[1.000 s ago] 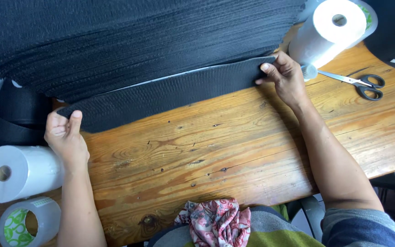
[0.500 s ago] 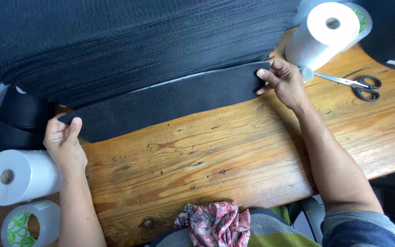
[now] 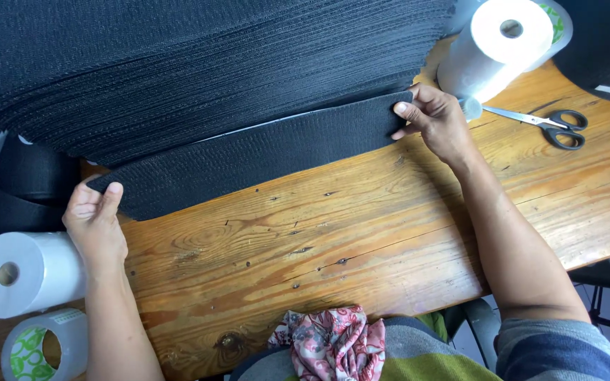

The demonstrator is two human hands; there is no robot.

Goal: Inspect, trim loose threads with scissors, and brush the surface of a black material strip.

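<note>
Near the bench's left edge, the left hand (image 3: 95,220) pinches one end of a long black textured strip (image 3: 248,152). The strip runs across the wooden bench (image 3: 361,240) below a black stack (image 3: 199,63). The right hand (image 3: 438,121) grips its other end, beside a white roll (image 3: 492,46) and scissors (image 3: 548,123).

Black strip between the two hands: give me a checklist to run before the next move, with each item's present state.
1. Left hand pinches the near end of the black textured strip: ok.
2. Right hand pinches the far end, thumb on top: ok.
3. Strip lies flat, without twist, along the foot of the stack of black strips: ok.
4. Strip free of the stack along its whole length: cannot tell.
5. Bare wooden table in front of the strip: ok.
6. Scissors and white paper roll lie close to the right hand: not ok if the strip swings that way.
</note>
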